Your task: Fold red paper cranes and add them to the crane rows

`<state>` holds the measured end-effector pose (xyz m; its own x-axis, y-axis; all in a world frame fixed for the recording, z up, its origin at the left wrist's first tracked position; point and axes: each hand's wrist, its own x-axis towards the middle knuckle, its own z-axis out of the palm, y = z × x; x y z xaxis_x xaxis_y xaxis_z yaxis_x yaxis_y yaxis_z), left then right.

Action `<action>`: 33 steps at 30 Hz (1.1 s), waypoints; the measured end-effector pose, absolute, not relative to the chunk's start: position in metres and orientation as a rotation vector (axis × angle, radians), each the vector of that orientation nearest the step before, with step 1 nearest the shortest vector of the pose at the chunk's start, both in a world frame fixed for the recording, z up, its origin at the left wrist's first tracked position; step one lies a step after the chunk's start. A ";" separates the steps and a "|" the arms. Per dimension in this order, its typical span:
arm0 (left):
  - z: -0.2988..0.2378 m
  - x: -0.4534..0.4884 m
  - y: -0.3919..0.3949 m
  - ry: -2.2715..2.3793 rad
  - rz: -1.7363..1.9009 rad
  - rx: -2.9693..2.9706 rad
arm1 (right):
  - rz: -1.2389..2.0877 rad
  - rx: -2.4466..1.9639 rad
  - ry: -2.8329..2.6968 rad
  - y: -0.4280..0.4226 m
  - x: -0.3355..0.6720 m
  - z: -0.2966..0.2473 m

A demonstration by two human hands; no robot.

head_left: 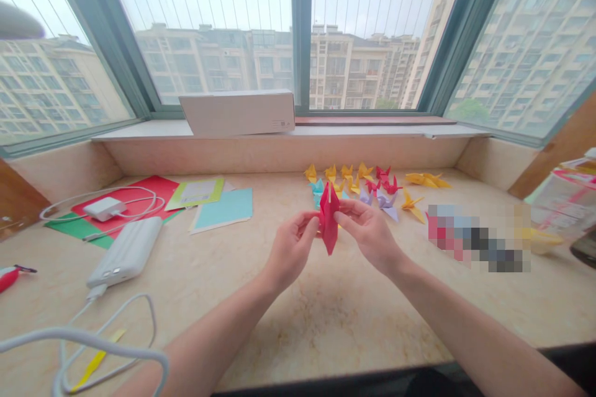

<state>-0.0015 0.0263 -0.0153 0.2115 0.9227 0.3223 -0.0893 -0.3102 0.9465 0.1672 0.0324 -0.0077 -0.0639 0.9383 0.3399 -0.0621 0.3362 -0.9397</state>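
A folded red paper piece point(328, 218), narrow and pointed at both ends, stands upright above the stone counter in the middle of the view. My left hand point(292, 249) pinches its left edge with thumb and fingers closed. My right hand point(369, 232) pinches its right edge the same way. Behind the hands lies a cluster of several finished paper cranes point(367, 186) in yellow, red, teal and lilac.
Sheets of coloured paper point(222, 209) lie at the left, with a white charger point(105, 208) and cable on a red sheet. A white power bank point(126, 252) and its cable lie nearer. A white box point(237, 113) sits on the windowsill. Clear packaging point(564, 200) stands at the right.
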 end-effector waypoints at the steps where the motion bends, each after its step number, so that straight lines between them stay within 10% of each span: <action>1: -0.015 -0.002 0.027 0.823 1.293 1.489 | 1.037 -0.870 -1.364 0.032 0.167 -0.007; 20: -0.009 -0.002 0.021 0.855 1.280 1.408 | 1.223 -0.773 -1.354 0.024 0.157 -0.017; 33: -0.013 -0.004 0.027 0.716 1.405 1.308 | 0.650 -0.834 -1.809 0.024 0.168 -0.013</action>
